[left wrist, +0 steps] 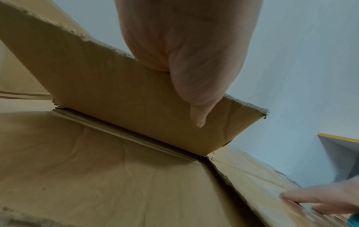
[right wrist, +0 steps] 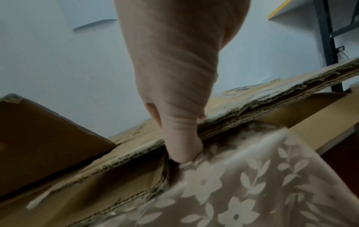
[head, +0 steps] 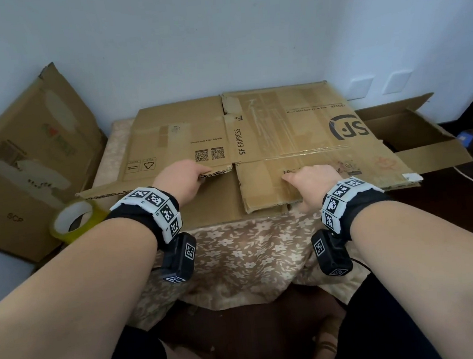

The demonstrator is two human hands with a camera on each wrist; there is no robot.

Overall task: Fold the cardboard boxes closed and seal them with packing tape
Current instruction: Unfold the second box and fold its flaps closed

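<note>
Fingers of the left hand pinch a flap of the flattened box. Right hand grips another flap's near edge. Tape sits at nine o'clock.

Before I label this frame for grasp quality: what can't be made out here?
- Left hand fingers: head view, hidden under the flap.
- Right hand fingertips: right wrist view, tucked under the cardboard edge.
- Small print by the QR codes: too small.
- Tape roll: partly behind the left wristband.
</note>
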